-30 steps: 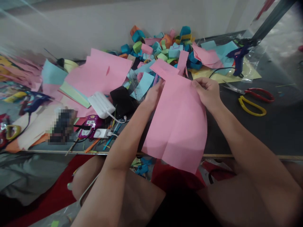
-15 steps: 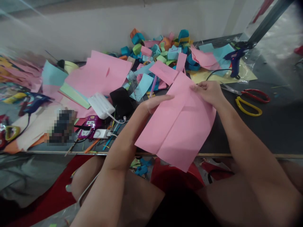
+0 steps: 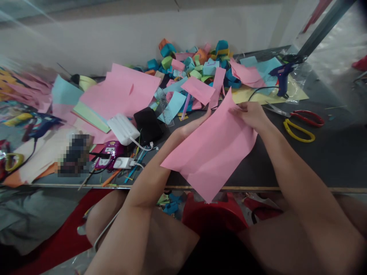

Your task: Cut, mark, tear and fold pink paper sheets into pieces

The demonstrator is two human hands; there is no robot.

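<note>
Right hand point(image 3: 252, 114) pinches pink sheet point(image 3: 215, 147) near top, perhaps against drooping; left hand point(image 3: 192, 126) partly behind sheet (fingers hidden, cannot tell grip). Scissors point(image 3: 298, 136) right of sheet.

Wall point(image 3: 129, 42): pale grey, plain, spans roughly 10 to 1 o'clock behind the table point(image 3: 329, 164). A greyer band point(image 3: 57, 8) crosses its top from about 10 to 12 o'clock.

Table: dark grey top, matt; thin light-brown front edge point(image 3: 252, 188) runs across the view from between 8 and 9 to between 3 and 4 o'clock.

Metal post point(image 3: 323, 32): grey, slanted, at 2 o'clock. Floor point(image 3: 345, 42) beyond it: light grey, mottled by glare, blurred.

Below the table edge: red stool point(image 3: 215, 214) at 5 o'clock, partly hidden; red surface point(image 3: 64, 233) at 8 o'clock, identity unclear.

Light: dim, uneven; faint pale streaks point(image 3: 28, 28) at 10 o'clock.
</note>
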